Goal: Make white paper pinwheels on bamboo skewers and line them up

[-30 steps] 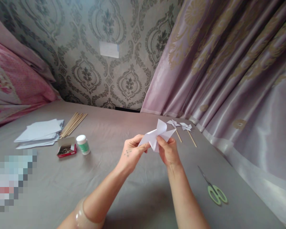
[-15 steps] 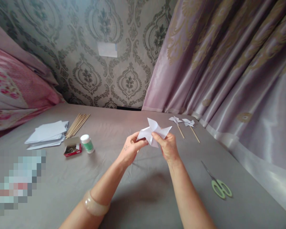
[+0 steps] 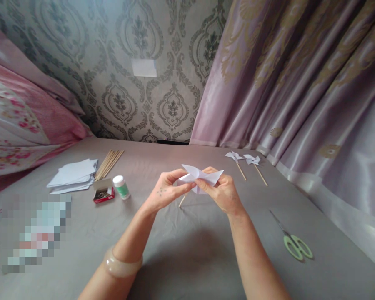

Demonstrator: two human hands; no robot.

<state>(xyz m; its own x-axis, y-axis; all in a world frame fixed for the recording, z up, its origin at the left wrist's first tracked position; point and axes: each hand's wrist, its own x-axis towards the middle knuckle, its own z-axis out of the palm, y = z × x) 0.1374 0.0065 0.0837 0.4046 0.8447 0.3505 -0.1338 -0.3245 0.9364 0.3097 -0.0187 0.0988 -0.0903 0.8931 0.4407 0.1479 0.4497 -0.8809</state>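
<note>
Between my two hands is a white paper pinwheel (image 3: 203,177), held up above the grey cloth. My left hand (image 3: 168,189) pinches its left side, the thumb reaching toward the centre. With the thumb pressed near the middle, my right hand (image 3: 223,191) grips the pinwheel from the right, fingers behind the paper. A thin wooden stick (image 3: 182,201) slants down from under the pinwheel by my left hand; its upper end is hidden. Two finished-looking pinwheels on sticks, one (image 3: 234,156) beside another (image 3: 251,159), lie farther back on the right.
On the left lie a stack of white paper (image 3: 71,174), several wooden sticks (image 3: 109,164), a small red box of metal pins (image 3: 103,192) and a white-and-green bottle (image 3: 121,188). Green-handled scissors (image 3: 295,243) rest at right. A blurred-out item (image 3: 40,233) lies at the left front.
The pinwheel has tipped flatter and slightly lower, and a wooden stick now shows beneath it. My left thumb has moved closer to its centre. The whole view has shifted slightly.
</note>
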